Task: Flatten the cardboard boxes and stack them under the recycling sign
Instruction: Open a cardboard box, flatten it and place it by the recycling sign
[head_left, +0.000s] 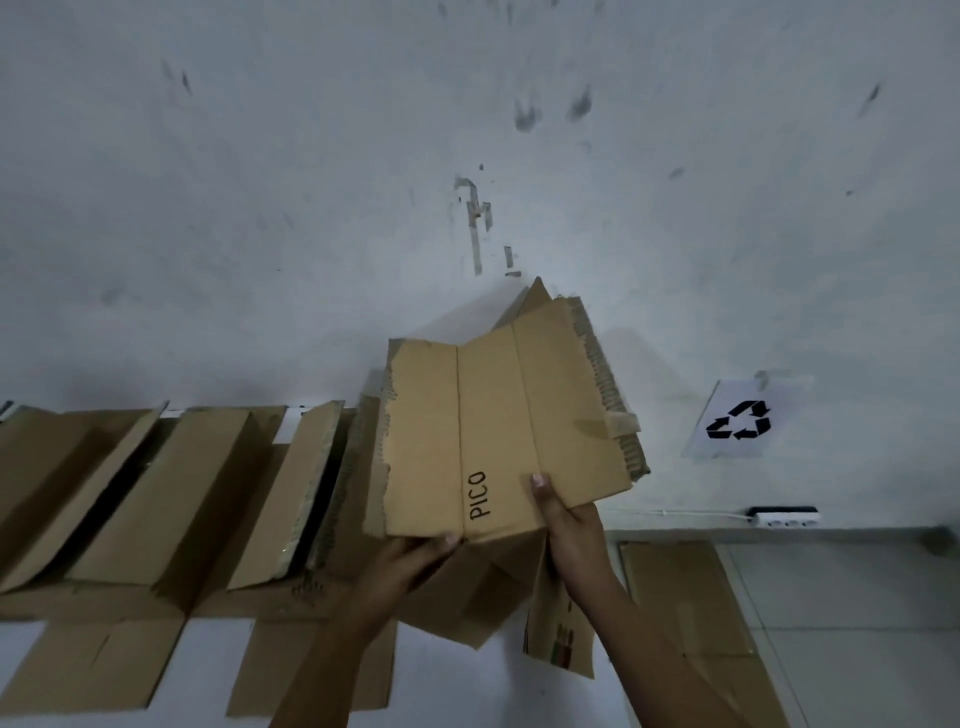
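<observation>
Both hands grip the cardboard box: left hand beneath, right hand beside.

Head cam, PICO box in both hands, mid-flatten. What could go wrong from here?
1. The PICO box is pinched only along its near edge by the left hand and right hand; that grip might slip.
2. Its flaps fan apart, so it may spring back open.
3. The flattened cardboard on the floor lies below the recycling sign; a bulging box could slide off it.
</observation>
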